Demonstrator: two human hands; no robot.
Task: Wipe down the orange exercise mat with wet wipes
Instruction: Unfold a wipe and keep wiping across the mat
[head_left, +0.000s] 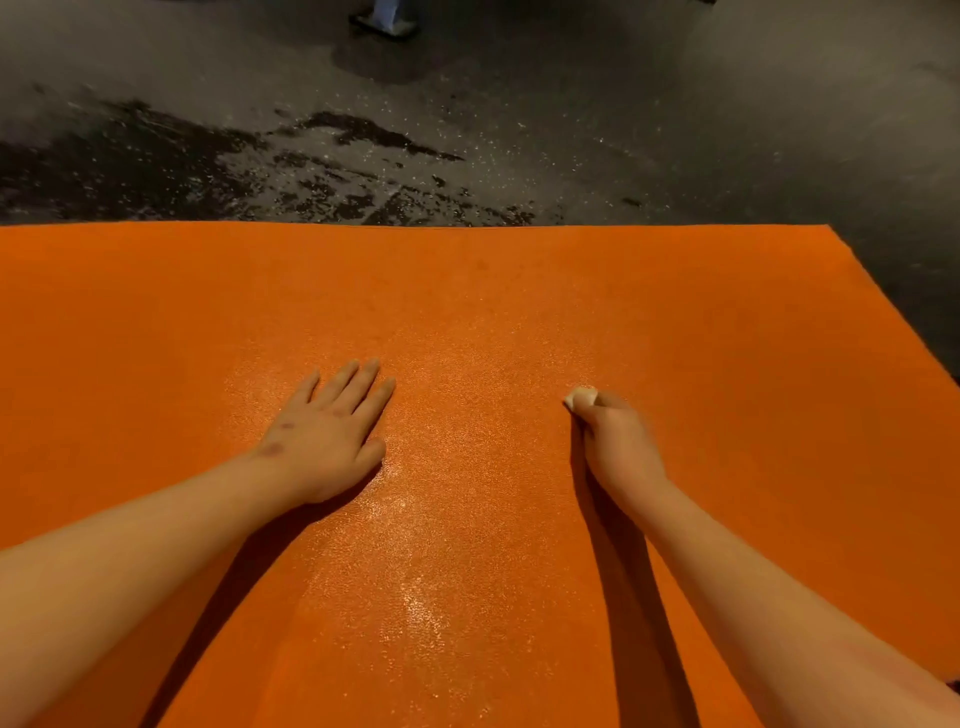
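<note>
Orange mat (519, 291) under both hands; wet wipe (581, 399) in right hand (618, 441).
Right fingers curled round the wadded white wipe, which protrudes ahead of the knuckles and touches the mat. Left hand (324, 431), well apart to the left of that grip, lies flat, fingers straight. Glossy sheen between them. Dark floor (519, 130) beyond.

Orange mat (675, 312), glossy sheen; white wipe (581, 398); grey-black mottled floor (519, 104).
</note>
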